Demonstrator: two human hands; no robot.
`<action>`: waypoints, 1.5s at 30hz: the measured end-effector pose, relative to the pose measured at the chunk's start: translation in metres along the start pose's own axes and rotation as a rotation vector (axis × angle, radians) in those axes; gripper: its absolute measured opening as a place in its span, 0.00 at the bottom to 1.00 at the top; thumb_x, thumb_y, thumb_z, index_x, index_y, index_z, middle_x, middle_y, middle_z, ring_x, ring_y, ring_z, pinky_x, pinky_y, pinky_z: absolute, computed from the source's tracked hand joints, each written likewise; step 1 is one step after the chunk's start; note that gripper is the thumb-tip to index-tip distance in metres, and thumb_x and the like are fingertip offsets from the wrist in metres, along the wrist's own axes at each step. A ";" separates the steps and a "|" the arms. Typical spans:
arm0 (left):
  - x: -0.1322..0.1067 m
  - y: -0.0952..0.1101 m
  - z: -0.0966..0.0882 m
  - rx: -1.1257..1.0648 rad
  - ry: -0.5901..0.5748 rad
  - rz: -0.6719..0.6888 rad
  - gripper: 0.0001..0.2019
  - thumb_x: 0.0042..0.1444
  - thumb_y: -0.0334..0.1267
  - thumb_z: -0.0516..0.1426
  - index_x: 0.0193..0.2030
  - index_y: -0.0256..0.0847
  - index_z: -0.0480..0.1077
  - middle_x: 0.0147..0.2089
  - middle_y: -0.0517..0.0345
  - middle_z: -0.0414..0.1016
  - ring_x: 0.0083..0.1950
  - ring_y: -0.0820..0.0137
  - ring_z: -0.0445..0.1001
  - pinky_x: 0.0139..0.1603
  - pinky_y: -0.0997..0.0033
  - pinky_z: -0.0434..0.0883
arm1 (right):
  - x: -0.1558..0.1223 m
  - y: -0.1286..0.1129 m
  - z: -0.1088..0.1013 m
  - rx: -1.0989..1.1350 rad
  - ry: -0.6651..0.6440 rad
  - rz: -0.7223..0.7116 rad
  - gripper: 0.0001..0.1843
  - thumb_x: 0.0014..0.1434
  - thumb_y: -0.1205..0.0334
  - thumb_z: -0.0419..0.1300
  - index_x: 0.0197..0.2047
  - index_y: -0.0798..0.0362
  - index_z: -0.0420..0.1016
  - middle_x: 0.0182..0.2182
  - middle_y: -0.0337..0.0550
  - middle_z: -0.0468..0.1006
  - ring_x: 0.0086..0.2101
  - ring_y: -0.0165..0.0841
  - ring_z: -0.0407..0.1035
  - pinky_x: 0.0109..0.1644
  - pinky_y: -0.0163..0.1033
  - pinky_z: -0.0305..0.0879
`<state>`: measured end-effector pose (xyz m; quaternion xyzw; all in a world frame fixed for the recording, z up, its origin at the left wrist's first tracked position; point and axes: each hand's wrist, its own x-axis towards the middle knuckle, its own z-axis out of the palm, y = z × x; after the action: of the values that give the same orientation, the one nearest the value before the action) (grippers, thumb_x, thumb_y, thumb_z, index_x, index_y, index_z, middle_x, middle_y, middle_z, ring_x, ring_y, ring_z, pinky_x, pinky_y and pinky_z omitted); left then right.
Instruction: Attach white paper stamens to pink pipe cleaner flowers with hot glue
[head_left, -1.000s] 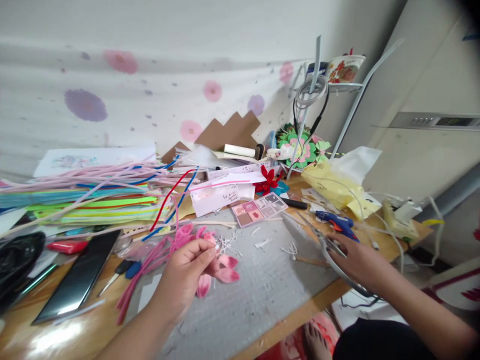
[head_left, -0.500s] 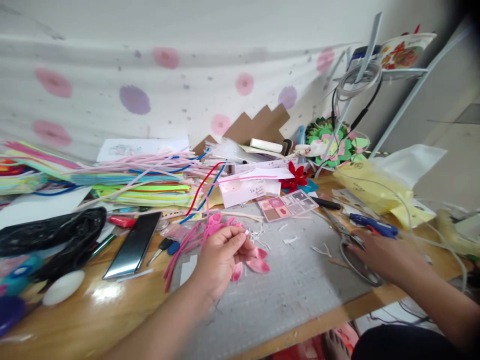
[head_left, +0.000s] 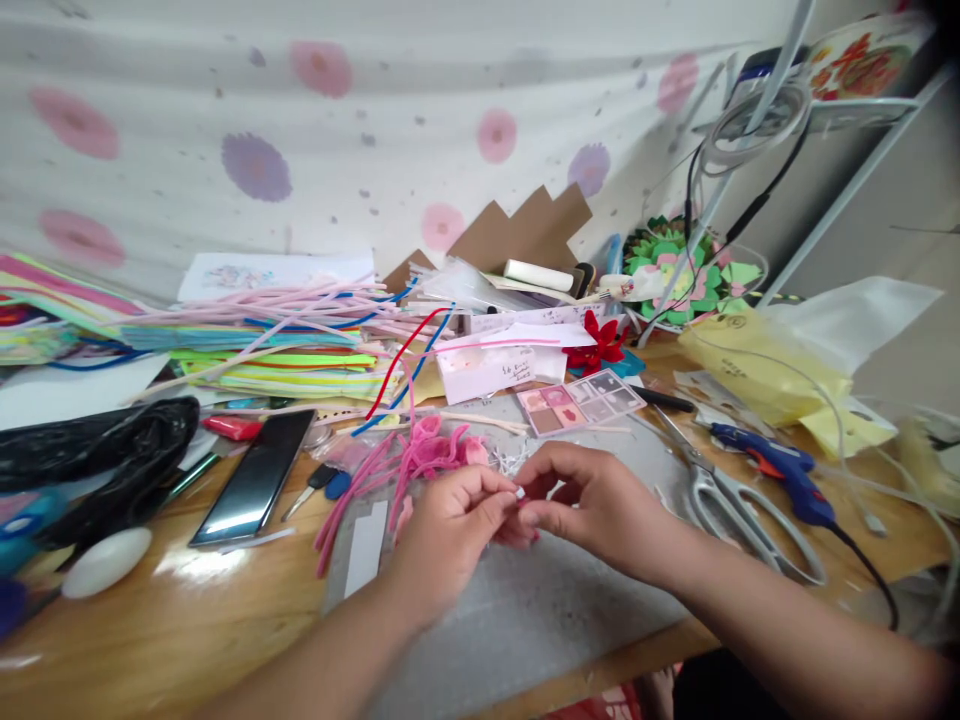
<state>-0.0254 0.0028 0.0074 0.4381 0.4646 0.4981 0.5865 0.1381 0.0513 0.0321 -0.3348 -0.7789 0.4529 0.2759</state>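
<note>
1. On my feed, scissors (head_left: 705,475) with looped handles and a blue plastic glue gun (head_left: 796,472) lie beyond the right forearm; a flat, square-celled palette (head_left: 577,402) sits ahead.
2. Fuzzy pink stems (head_left: 427,450) crowd behind the left hand (head_left: 459,530), which partly blocks my view of them.
3. Its thumb and fingertips pinch a tiny white piece (head_left: 519,492) above the smooth grey mat (head_left: 570,625).
4. The right hand's (head_left: 607,510) curled fingers meet it; I cannot tell whether they grip.

Left hand (head_left: 450,530) pinches a small white piece (head_left: 519,492), right hand (head_left: 604,515) close by; scissors (head_left: 718,482) lie to the right.
</note>
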 end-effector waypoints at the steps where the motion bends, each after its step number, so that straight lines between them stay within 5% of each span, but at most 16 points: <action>1: 0.000 0.000 0.000 0.004 -0.006 -0.005 0.06 0.53 0.37 0.60 0.30 0.36 0.71 0.23 0.58 0.77 0.26 0.71 0.75 0.30 0.71 0.72 | 0.002 0.003 0.002 0.041 -0.009 0.029 0.10 0.53 0.57 0.65 0.33 0.55 0.73 0.28 0.40 0.76 0.27 0.29 0.70 0.29 0.33 0.65; 12: 0.000 0.004 0.002 0.027 -0.037 -0.047 0.08 0.52 0.38 0.58 0.26 0.37 0.69 0.22 0.59 0.76 0.25 0.72 0.75 0.30 0.72 0.72 | 0.006 0.009 0.005 -0.059 0.001 0.049 0.07 0.57 0.67 0.55 0.28 0.53 0.69 0.23 0.36 0.72 0.25 0.28 0.66 0.30 0.33 0.61; 18: -0.003 0.003 0.001 0.023 -0.060 -0.040 0.08 0.55 0.39 0.58 0.28 0.37 0.70 0.24 0.57 0.77 0.26 0.72 0.75 0.30 0.72 0.71 | -0.002 0.009 0.003 0.194 -0.039 0.155 0.08 0.61 0.63 0.53 0.32 0.54 0.69 0.24 0.37 0.73 0.27 0.28 0.70 0.33 0.34 0.67; 22: -0.004 0.003 0.003 0.017 -0.057 -0.034 0.07 0.54 0.39 0.59 0.29 0.37 0.70 0.24 0.57 0.77 0.25 0.72 0.75 0.31 0.72 0.72 | -0.010 0.008 -0.001 0.267 -0.062 0.098 0.09 0.63 0.60 0.53 0.36 0.54 0.70 0.27 0.39 0.75 0.30 0.28 0.71 0.35 0.34 0.68; 30: -0.006 0.002 0.006 0.054 -0.079 -0.042 0.05 0.53 0.36 0.59 0.29 0.38 0.71 0.23 0.59 0.77 0.26 0.71 0.76 0.32 0.70 0.73 | -0.020 0.007 0.003 -0.245 0.107 -0.179 0.05 0.54 0.71 0.60 0.28 0.53 0.70 0.27 0.38 0.73 0.28 0.28 0.67 0.32 0.33 0.63; 45: -0.009 0.007 0.004 0.158 -0.170 -0.003 0.07 0.54 0.36 0.58 0.27 0.39 0.70 0.22 0.59 0.76 0.25 0.72 0.74 0.31 0.71 0.71 | -0.018 0.004 -0.004 0.431 -0.064 0.204 0.04 0.52 0.64 0.60 0.28 0.56 0.74 0.22 0.37 0.75 0.26 0.27 0.68 0.32 0.33 0.65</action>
<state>-0.0232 -0.0050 0.0161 0.5230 0.4517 0.4199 0.5883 0.1535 0.0404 0.0283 -0.3307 -0.6348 0.6444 0.2690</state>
